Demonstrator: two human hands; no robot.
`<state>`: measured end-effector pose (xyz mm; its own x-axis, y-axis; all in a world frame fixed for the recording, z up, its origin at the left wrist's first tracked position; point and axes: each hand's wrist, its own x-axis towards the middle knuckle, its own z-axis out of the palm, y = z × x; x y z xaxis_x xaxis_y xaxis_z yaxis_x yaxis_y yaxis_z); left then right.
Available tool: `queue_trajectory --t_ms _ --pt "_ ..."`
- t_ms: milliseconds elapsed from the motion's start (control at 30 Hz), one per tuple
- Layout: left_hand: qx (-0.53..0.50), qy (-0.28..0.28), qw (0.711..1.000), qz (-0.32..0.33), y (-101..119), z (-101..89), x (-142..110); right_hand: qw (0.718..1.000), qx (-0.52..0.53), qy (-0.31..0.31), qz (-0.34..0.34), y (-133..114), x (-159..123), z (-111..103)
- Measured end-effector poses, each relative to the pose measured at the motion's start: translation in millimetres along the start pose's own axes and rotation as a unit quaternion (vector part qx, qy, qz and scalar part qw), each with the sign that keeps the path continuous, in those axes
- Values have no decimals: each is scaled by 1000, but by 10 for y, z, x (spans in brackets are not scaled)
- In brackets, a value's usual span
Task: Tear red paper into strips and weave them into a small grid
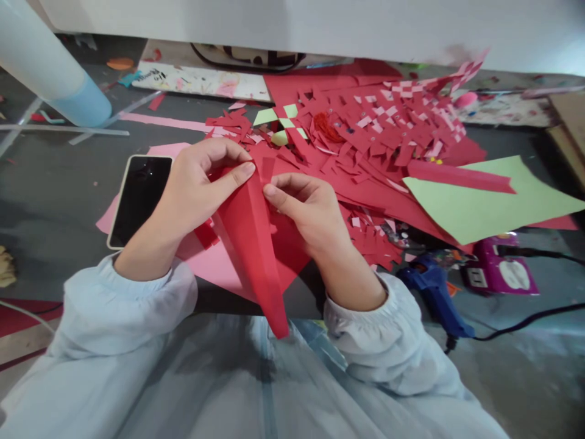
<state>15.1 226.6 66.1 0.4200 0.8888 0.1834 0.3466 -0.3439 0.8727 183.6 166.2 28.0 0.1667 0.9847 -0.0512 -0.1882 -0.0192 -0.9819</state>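
Folded red paper [258, 244], one piece, is above the table [55, 195], its long axis slanting, its narrow tip toward the body. Both forearms reach inward; left hand [205, 177] pinches its top, right hand [308, 204] pinches its upper right edge. One phone [141, 198], one glue gun [434, 292].

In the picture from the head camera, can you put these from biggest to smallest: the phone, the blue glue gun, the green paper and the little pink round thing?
1. Green paper
2. Phone and blue glue gun: too close to rank
3. Pink round thing
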Motion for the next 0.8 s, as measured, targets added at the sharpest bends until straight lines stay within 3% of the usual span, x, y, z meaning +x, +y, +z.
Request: queue_trajectory --t_ms 100,800 --pt "-9 -14 1000 -5 -5 -20 -3 1000 9 -5 24 4 2 -7" --pt "-131 20 991 18 -93 31 28 989 -53 47 -130 54 -48 51"
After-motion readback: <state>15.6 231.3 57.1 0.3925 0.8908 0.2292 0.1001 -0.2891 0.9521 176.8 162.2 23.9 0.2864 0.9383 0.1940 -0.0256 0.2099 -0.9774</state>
